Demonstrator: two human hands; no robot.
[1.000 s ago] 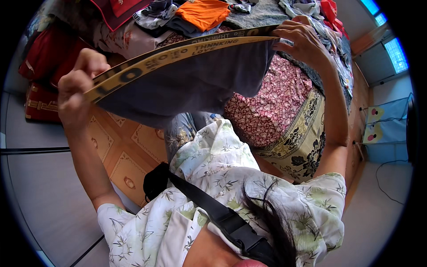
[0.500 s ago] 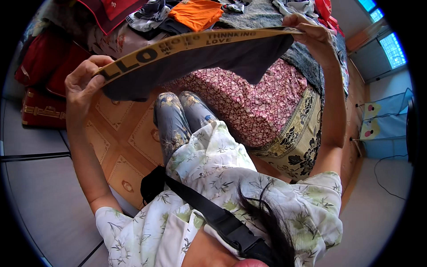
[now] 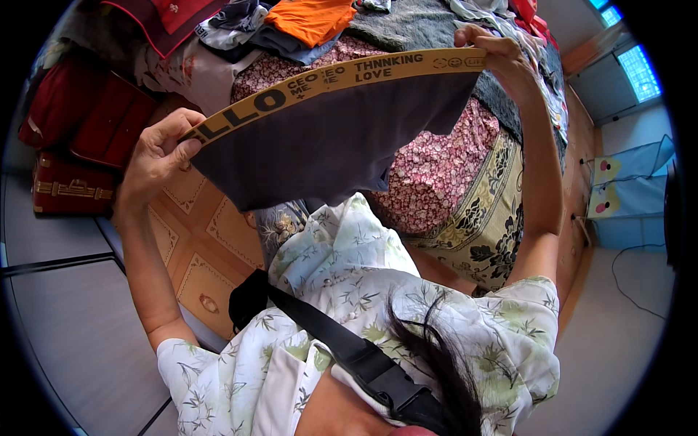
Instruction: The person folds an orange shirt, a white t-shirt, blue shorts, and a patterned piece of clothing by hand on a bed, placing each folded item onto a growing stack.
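You've got the dark grey garment (image 3: 327, 152) up in the air, stretched wide by its yellow waistband (image 3: 342, 76), and it hangs flat in front of your chest, above the bed. Your left hand (image 3: 156, 156) pinches one end of the band, thumb on top, grip closed on the fabric. Your right hand (image 3: 502, 62) clamps the other end up high, fingers curled over the edge, grip closed there too. The band runs taut between them, tilted, left end lower than right.

Below it, the bed (image 3: 480, 211) with its pink floral cover and yellow-and-black patterned side is just beyond your knees. At the far end sits a heap of clothes, an orange piece (image 3: 313, 18) on top, with grey and dark pieces around it. To your left, red cases (image 3: 80, 138) stand by the patterned floor.

Judging from this, the garment is spread and squared but not folded at all: no crease in it, nothing laid down on the bed. Folding and setting it aside look still to do, and the heap behind looks unsorted.
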